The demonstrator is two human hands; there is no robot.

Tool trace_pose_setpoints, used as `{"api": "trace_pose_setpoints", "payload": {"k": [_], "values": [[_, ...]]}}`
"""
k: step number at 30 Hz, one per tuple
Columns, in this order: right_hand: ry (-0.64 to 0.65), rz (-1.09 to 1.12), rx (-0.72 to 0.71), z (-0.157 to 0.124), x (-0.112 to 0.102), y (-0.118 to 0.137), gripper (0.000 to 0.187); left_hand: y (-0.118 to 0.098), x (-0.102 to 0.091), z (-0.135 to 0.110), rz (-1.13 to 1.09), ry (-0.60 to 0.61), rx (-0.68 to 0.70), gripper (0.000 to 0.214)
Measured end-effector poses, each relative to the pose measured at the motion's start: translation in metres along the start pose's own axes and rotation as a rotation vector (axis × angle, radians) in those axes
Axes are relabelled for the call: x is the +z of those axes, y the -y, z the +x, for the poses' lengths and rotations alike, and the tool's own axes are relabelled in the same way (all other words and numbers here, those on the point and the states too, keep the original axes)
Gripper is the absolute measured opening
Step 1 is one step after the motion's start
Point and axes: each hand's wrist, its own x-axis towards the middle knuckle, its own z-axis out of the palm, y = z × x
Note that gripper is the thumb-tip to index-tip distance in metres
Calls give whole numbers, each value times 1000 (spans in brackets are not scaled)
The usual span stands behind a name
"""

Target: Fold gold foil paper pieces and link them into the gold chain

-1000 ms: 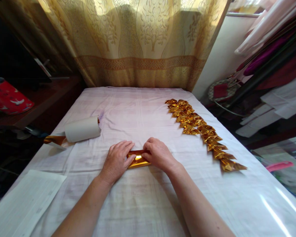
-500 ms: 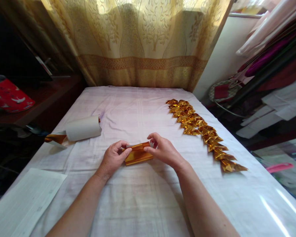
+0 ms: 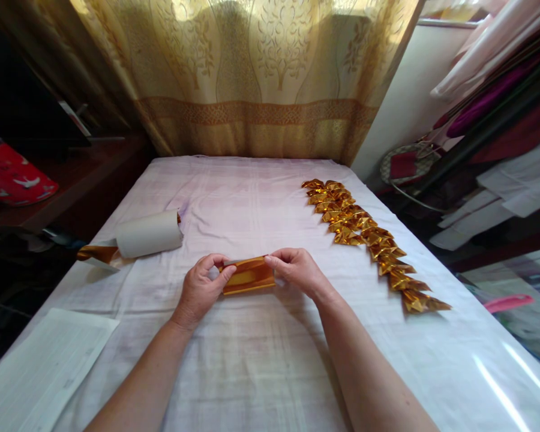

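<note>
Left hand (image 3: pixel 202 283) and right hand (image 3: pixel 299 271) hold a folded gold foil strip (image 3: pixel 248 277) between them, one at each end, just above the white cloth (image 3: pixel 252 372). Both forearms reach forward and converge on the strip; wrists are only slightly bent. The left hand is partly curled, its thumb on the near face of the strip and its index finger bent behind the upper edge, with a gap between the two. The right hand pinches the upper right corner between thumb and curled index finger; its remaining fingers are bent and largely hidden. The strip is tilted, right end slightly higher, shiny side facing the wearer, with a pale edge along the top.

Beyond and to the left of the left hand lies a white-backed foil roll (image 3: pixel 148 234), its loose end showing gold. Nearer the wearer, left of the left forearm, lies a paper sheet (image 3: pixel 54 366) with faint lines and small marks, too small to read. To the right of the right hand, well apart, a chain of folded gold foil pieces (image 3: pixel 369 231) runs diagonally across the cloth. Far left of the hands stands a red container (image 3: pixel 15 174) with white bird-like figures. No brand or lettering is legible on any item.
</note>
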Motion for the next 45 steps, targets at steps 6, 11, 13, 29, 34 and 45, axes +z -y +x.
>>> {"api": "trace_pose_setpoints", "payload": {"k": [6,11,13,29,34,45], "values": [[10,-22,-80,0,4,-2,28,-2,0,0,1,-22,-13,26],[23,-49,-115,0,4,-2,24,-2,0,0,2,-33,-35,25],[31,-53,-121,0,5,-3,23,-3,0,1,8,-28,-41,23],[64,-106,-88,-1,4,-3,25,-2,1,0,-3,11,-65,21],[35,-247,-24,-1,5,-2,24,1,2,0,117,23,-33,18],[-86,-725,-44,-7,20,8,20,0,3,-2,544,79,167,14]]}}
